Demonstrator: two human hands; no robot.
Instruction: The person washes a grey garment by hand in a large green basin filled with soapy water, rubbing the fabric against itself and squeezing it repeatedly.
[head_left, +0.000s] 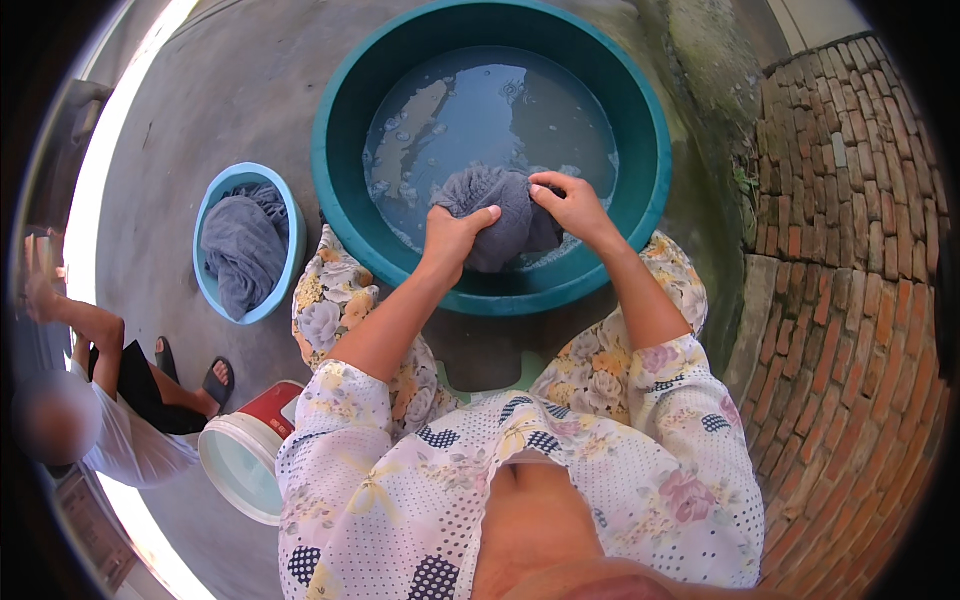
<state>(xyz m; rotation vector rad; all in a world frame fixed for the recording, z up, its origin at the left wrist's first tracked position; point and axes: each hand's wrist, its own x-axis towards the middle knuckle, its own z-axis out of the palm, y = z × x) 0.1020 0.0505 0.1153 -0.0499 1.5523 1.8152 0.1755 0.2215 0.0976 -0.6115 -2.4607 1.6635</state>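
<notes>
A wet, bunched grey cloth is held between my two hands over the near side of a large teal plastic tub. My left hand grips its left side, thumb laid across the fabric. With thumb and fingertips, my right hand pinches the upper right part of the cloth. Cloudy water with patches of suds lies in the tub. The cloth's lower edge hangs close to the tub's near inner wall; whether it touches the water is hard to tell.
Left of the tub, a light blue basin holds another grey cloth. A white-and-red bucket with water stands near my left side. Beyond it, a person sits in sandals. A brick wall runs along the right.
</notes>
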